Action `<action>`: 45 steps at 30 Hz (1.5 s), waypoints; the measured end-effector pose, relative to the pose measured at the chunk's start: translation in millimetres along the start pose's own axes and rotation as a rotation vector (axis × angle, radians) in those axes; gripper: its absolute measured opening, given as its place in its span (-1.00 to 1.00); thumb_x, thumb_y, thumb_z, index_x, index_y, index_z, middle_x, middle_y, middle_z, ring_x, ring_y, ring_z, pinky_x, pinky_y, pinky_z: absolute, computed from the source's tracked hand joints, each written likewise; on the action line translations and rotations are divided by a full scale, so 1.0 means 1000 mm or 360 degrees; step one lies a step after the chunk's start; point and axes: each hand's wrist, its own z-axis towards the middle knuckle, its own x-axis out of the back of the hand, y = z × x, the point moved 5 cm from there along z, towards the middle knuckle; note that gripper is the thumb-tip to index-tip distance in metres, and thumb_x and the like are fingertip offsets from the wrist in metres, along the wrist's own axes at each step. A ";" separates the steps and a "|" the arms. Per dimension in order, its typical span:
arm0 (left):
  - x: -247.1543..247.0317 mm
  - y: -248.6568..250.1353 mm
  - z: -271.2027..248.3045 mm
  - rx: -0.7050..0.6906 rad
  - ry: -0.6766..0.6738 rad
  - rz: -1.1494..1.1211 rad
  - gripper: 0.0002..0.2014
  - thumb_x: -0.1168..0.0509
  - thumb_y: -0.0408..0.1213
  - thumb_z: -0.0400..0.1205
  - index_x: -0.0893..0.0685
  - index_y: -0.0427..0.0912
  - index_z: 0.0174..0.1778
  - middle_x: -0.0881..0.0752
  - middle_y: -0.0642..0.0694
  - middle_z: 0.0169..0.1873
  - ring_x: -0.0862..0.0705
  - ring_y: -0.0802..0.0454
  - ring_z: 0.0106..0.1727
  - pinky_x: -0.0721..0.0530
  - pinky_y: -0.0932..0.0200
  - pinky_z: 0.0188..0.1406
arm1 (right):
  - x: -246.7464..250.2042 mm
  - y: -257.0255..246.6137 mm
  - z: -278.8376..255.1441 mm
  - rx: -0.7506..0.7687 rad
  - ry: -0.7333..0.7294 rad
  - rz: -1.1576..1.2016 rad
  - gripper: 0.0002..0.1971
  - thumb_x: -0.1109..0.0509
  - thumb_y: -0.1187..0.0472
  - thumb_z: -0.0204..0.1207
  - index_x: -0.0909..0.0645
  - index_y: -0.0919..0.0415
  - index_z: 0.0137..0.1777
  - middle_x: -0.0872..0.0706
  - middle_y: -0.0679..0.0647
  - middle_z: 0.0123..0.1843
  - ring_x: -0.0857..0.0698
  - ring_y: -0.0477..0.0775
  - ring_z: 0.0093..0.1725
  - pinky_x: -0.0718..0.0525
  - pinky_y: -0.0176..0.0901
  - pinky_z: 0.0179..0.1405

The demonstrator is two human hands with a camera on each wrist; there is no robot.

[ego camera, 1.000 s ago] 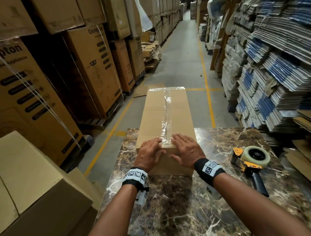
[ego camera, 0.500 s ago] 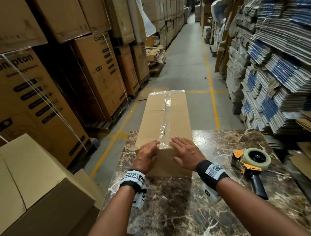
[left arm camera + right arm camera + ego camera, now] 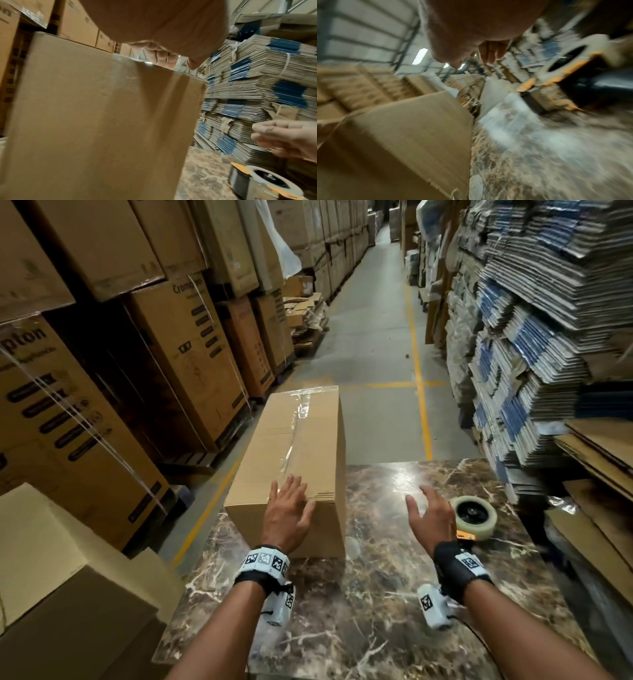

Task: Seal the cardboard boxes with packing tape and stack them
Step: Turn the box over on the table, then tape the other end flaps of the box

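Taping looks done on this box (image 3: 298,453); my read is next comes lifting and stacking it, which needs both hands. Left hand (image 3: 287,517) flat, fingers spread, on the box's near top edge. Right hand (image 3: 430,517) spread, empty, hovering over the surface (image 3: 376,611), tape dispenser (image 3: 474,517) just beyond it. Box runs away ahead of the left hand, overhanging the far edge.

The head camera looked forward and down over the marble table (image 3: 394,594), along the aisle beyond it. The left wrist camera sat low and very near the cardboard box (image 3: 102,121), facing its near end. The right wrist camera, tilted and blurred, looked from right of the box. All three shared the box and the tape dispenser (image 3: 474,517).
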 end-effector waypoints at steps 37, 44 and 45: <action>-0.056 0.041 0.020 0.0323 -0.0068 0.0318 -0.32 -0.32 0.00 0.72 -0.32 -0.11 0.75 -0.29 -0.09 0.75 -0.20 0.03 0.78 0.06 0.02 0.77 | -0.010 0.119 -0.063 -0.2051 -0.0835 0.2507 -0.15 -0.04 -0.55 0.57 -0.53 0.37 -0.09 -0.50 0.10 -0.40 -0.52 -0.01 -0.56 -0.54 -0.19 -0.63; -0.052 0.044 0.018 0.0320 -0.0130 0.0267 -0.31 -0.28 0.00 0.74 -0.24 -0.07 0.78 -0.20 -0.06 0.77 -0.12 0.05 0.80 0.13 0.07 0.75 | -0.006 0.069 -0.068 -0.1903 -0.0654 0.2336 -0.31 -0.02 -0.48 0.61 -0.50 0.20 -0.22 -0.45 0.02 -0.52 -0.42 -0.02 -0.65 -0.44 -0.28 -0.69; -0.051 0.044 0.017 0.0314 -0.0151 0.0270 -0.31 -0.27 0.00 0.74 -0.22 -0.06 0.79 -0.18 -0.05 0.78 -0.09 0.06 0.80 0.15 0.08 0.75 | -0.002 0.056 -0.067 -0.1812 -0.0645 0.2284 -0.31 -0.04 -0.48 0.61 -0.52 0.19 -0.22 -0.46 0.04 -0.49 -0.42 -0.01 -0.63 -0.44 -0.27 -0.66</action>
